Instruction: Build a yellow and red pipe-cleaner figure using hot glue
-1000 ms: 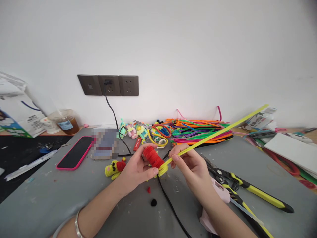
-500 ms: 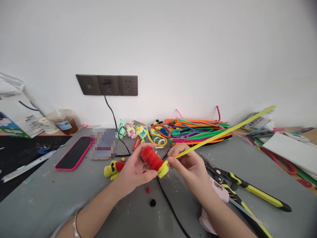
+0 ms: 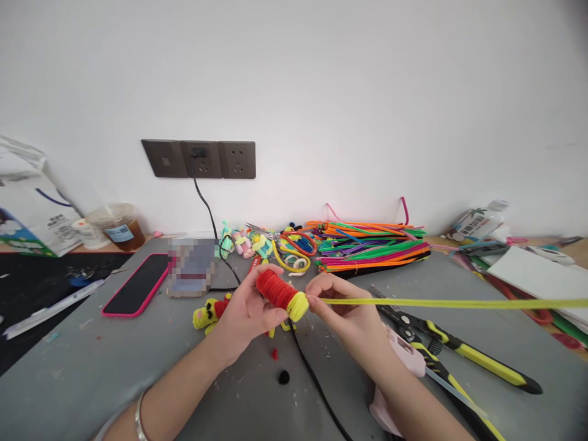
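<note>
My left hand (image 3: 250, 315) is closed around a red coil of wound pipe cleaner (image 3: 278, 291), tilted with its yellow-wrapped end (image 3: 297, 306) toward the right. Pinched in the fingers of my right hand (image 3: 344, 306) is a long yellow pipe cleaner (image 3: 441, 302), which stretches out almost level to the right edge of the view. The right fingertips are close beside the yellow end of the coil. A small yellow and red pipe cleaner figure (image 3: 204, 313) with black face details lies just left of my left hand, partly hidden by it.
Bundles of coloured pipe cleaners (image 3: 372, 248) lie along the wall, beside scissors (image 3: 294, 245). Yellow-black pliers (image 3: 478, 361) and a pink glue gun (image 3: 404, 352) are at right. A black cable (image 3: 312, 373) crosses the table. A phone (image 3: 136, 285) and drink cup (image 3: 120, 226) sit left.
The yellow pipe cleaner has swung down from a rising slant to nearly level. The coil has turned a little in my left hand, showing its yellow end more.
</note>
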